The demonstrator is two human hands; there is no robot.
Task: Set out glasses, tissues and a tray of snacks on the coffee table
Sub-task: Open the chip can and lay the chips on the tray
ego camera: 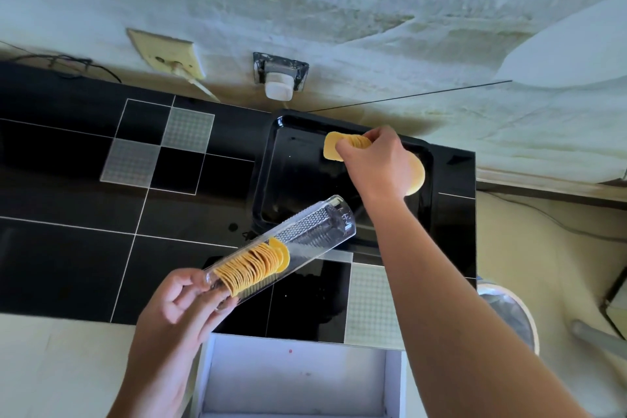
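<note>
A black rectangular tray (pixel 291 176) lies at the right end of the black tiled counter (pixel 68 248). Over the tray's far right part, my right hand (pixel 376 163) grips a stack of yellow round crisps (pixel 334 146); more crisps (pixel 416 176) show under the hand's right side. My left hand (pixel 179 305) holds the near end of a clear plastic crisp sleeve (pixel 281 244), tilted up toward the tray. A row of crisps (pixel 252 265) fills the sleeve's lower half; its upper half is empty.
An open white drawer (pixel 295 380) juts out below the counter edge. Two wall sockets (pixel 280 76) with plugs sit behind the counter. A white round bin (pixel 509 312) stands on the floor at the right. A thin black cable crosses the wall.
</note>
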